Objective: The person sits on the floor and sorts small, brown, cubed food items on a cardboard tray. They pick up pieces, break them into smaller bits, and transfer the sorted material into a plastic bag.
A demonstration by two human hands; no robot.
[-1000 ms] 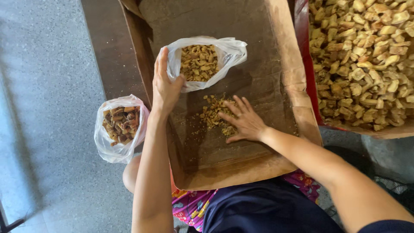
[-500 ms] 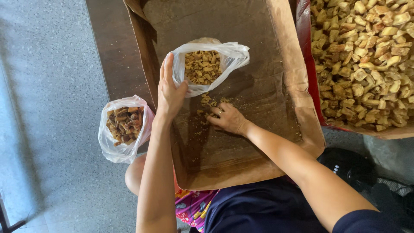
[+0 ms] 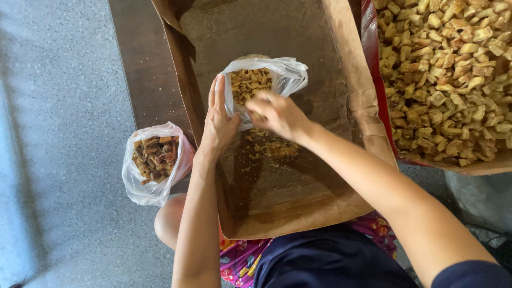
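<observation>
The left hand [image 3: 220, 124] rests flat against the side of a clear bag [image 3: 266, 85], with its fingers straight and open, and it holds the bag's edge up. The bag stands inside a big brown box [image 3: 277, 202] that lies across the person's lap. The bag is partly full of small yellow-brown bits [image 3: 249, 82]. The right hand [image 3: 277, 113] is at the mouth of the bag, just over its near rim. Its fingers are curled in and bunched together, and it looks like it has a pinch of bits, but I cannot tell for sure what is inside it. A small heap of loose crumbs [image 3: 272, 148] lies on the box bottom, just under the right hand and close to the bag. A second bag [image 3: 156, 169] sits on the grey floor [image 3: 58, 160] to the left of the box, near the left arm. It is open at the top and holds darker brown pieces. To the right of the box, a red-edged tray [image 3: 373, 69] is piled with many pale yellow chunks [image 3: 448, 74]. The tray is right beside the box wall. A bare knee [image 3: 169, 223] shows below the second bag.
</observation>
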